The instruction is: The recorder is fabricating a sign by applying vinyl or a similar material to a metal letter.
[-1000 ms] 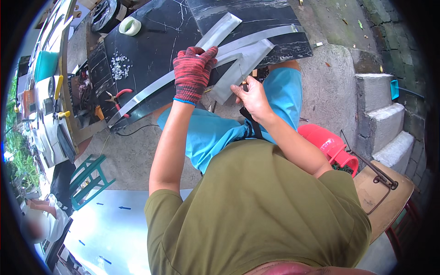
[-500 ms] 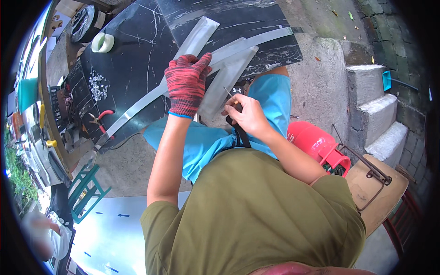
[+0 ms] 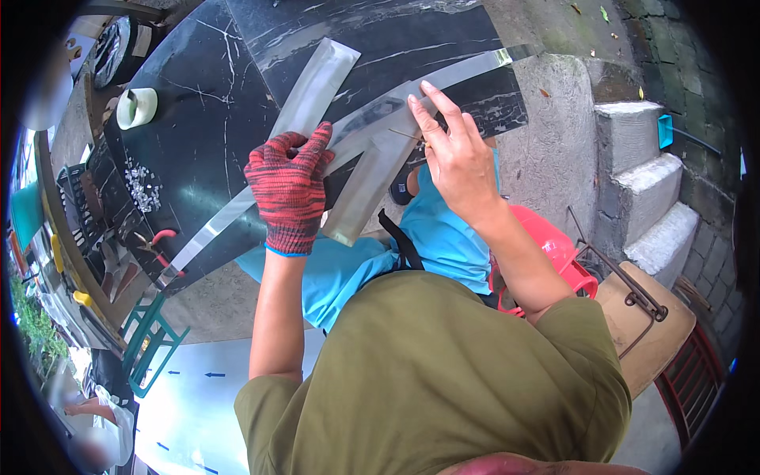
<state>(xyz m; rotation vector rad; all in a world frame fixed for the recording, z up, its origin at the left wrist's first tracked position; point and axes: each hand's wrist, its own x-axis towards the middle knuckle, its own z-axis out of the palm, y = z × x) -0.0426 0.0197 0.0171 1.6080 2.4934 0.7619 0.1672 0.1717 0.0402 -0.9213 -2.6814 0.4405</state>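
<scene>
Several flat metal strips cross each other on the dark marble-patterned table. The long, shiny metal strip point(image 3: 218, 224) runs from lower left to upper right. One shorter strip point(image 3: 323, 77) slants up beyond it, and another point(image 3: 360, 190) slants down toward my lap. My left hand point(image 3: 289, 186), in a red and black knitted glove, is closed around the strips near the crossing. My bare right hand point(image 3: 459, 162) has its index and middle fingers stretched onto the long strip. A thin pointed tool point(image 3: 402, 134) sticks out from under that hand; its handle is hidden.
On the table point(image 3: 190, 87) are a tape roll point(image 3: 136, 108), small metal bits point(image 3: 142, 188) and red-handled pliers point(image 3: 161, 247). A red gas cylinder point(image 3: 542, 245) stands to my right, before concrete steps point(image 3: 633, 170). A green stool point(image 3: 152, 348) is at lower left, near another person.
My right hand has moved up from my lap onto the long strip, its two fingers now spread. My left hand has shifted slightly left and down, and the strips have shifted a little.
</scene>
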